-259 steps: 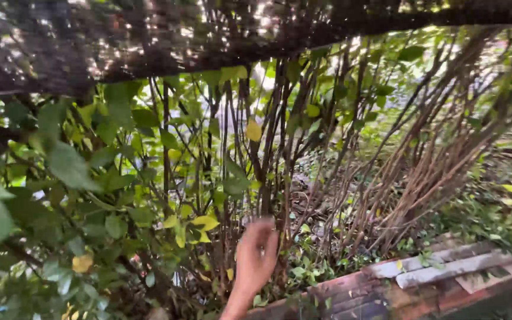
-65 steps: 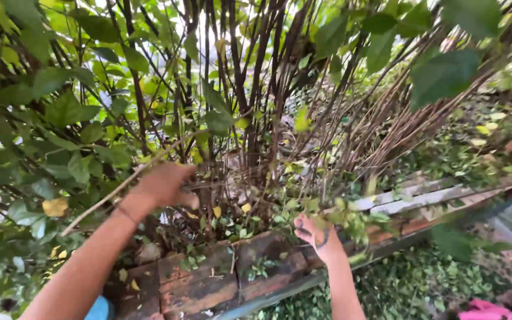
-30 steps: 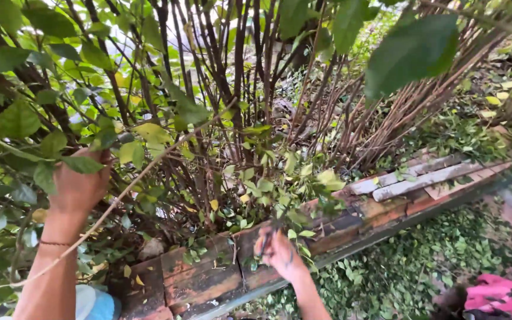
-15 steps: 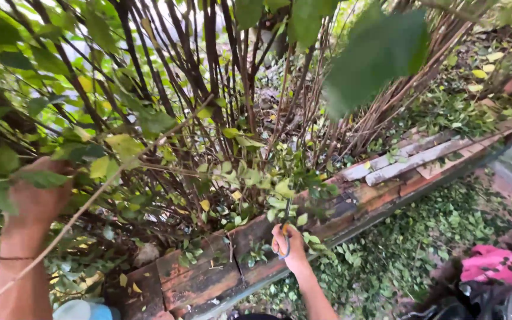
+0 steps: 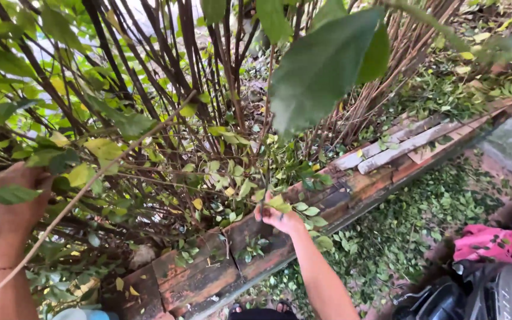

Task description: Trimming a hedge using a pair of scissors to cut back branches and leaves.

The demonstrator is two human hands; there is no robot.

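My left hand (image 5: 8, 204) is at the left edge, closed around leafy branches of a shrub (image 5: 167, 106) and holding them aside; a green leaf lies across its knuckles. My right hand (image 5: 278, 218) is low in the middle, at the foot of the shrub just above the brick border (image 5: 200, 274). Its fingers are curled tight among a small leafy twig (image 5: 294, 207). The scissors it held a moment ago are hidden by the leaves and fingers. A thin pale stem (image 5: 114, 163) runs diagonally past my left wrist.
Pale flat slabs (image 5: 398, 148) lie on the brick border to the right. Cut leaves (image 5: 422, 216) cover the ground below it. A pink cloth (image 5: 493, 244) on a dark object sits at the bottom right. A large leaf (image 5: 321, 65) hangs close to the camera.
My right hand has moved up from the brick face into the leafy twig, and the scissors are no longer visible. My left hand stays on the branches. The view has tilted slightly.
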